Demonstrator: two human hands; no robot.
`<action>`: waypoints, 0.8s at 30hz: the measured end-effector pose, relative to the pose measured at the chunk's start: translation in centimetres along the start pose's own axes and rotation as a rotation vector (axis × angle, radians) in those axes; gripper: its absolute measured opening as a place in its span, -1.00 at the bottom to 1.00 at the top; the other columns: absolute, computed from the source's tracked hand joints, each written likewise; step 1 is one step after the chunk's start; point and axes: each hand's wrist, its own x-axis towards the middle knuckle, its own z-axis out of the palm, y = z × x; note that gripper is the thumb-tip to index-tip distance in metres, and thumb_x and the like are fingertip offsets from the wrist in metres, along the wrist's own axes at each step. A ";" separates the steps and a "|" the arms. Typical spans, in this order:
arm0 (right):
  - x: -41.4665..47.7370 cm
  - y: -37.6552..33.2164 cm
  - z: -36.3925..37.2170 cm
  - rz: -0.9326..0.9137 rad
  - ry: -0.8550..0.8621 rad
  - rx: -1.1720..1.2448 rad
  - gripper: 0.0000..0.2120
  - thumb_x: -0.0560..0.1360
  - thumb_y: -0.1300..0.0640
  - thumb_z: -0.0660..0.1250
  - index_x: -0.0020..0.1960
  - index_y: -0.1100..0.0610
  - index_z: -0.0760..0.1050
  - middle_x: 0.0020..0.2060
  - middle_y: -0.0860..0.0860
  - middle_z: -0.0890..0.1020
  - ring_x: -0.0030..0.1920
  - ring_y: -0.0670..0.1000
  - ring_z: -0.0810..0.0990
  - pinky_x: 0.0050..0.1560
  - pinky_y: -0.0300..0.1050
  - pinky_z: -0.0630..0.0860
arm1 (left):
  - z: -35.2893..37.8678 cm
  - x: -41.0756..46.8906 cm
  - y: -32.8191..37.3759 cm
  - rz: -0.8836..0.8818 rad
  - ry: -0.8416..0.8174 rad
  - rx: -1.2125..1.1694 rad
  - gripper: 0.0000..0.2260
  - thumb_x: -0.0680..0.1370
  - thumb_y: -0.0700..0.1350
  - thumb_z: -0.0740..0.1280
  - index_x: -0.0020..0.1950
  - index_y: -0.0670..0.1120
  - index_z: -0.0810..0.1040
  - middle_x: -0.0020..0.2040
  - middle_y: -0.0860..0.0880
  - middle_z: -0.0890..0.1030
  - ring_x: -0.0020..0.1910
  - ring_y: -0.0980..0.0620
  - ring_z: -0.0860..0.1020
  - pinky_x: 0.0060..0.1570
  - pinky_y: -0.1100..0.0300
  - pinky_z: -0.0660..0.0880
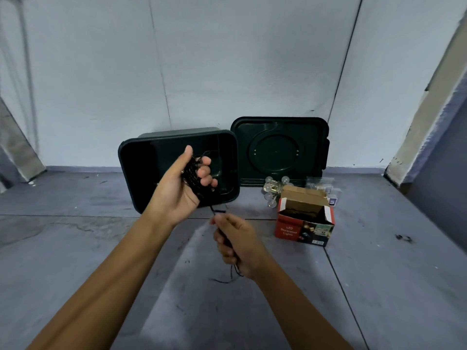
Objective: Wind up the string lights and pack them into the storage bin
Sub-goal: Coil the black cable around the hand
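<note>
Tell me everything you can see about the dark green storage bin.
The storage bin is dark green, glossy plastic, squarish with rounded corners and a rolled rim. It lies tipped on the floor against the wall, its open mouth facing the camera. Its lid is off, leaning upright beside it.

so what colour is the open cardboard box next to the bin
Red on the outside, with white "LED Decorative Lights" lettering; the box has plain brown inner flaps. The head view shows it.
</note>
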 end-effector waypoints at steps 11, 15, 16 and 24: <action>-4.0 -2.3 0.8 -0.201 0.104 -0.989 -0.76 0.59 0.03 0.13 0.02 0.11 0.52 -0.27 -0.02 0.51 -0.32 -0.11 0.42 -0.31 -0.21 0.37 | -4.5 0.1 -3.5 -0.113 0.155 0.286 -0.59 0.59 0.05 0.13 -0.15 -0.25 0.55 -0.38 -0.09 0.57 -0.42 0.04 0.57 -0.32 0.22 0.57; -3.0 -6.1 -1.1 -0.373 0.055 -1.211 -0.82 0.51 -0.04 0.28 -0.11 0.05 0.57 -0.25 -0.07 0.58 -0.21 -0.13 0.51 -0.13 -0.18 0.47 | -4.0 -2.2 -5.3 -0.444 -0.208 0.585 -0.49 0.48 0.22 0.11 -0.07 -0.21 0.56 -0.28 -0.16 0.59 -0.34 -0.01 0.58 -0.27 0.16 0.54; -2.6 -6.5 -1.9 -0.388 0.016 -1.161 -0.85 0.47 -0.03 0.33 -0.19 0.03 0.56 -0.31 -0.11 0.57 -0.26 -0.17 0.51 -0.18 -0.21 0.47 | -3.9 -2.8 -5.6 -0.525 -0.305 0.555 -0.43 0.44 0.31 0.12 -0.09 -0.20 0.57 -0.31 -0.14 0.59 -0.35 0.00 0.58 -0.23 0.15 0.54; -2.0 -1.5 -2.5 -0.243 -0.193 0.044 -0.88 0.48 0.08 0.26 -0.13 0.12 0.51 -0.22 0.06 0.59 -0.24 -0.05 0.57 -0.26 -0.21 0.55 | -4.3 -4.0 -6.8 -0.427 -0.606 0.187 -0.83 0.48 -0.03 0.38 -0.11 -0.13 0.60 -0.44 0.10 0.49 -0.47 0.18 0.45 -0.23 0.23 0.50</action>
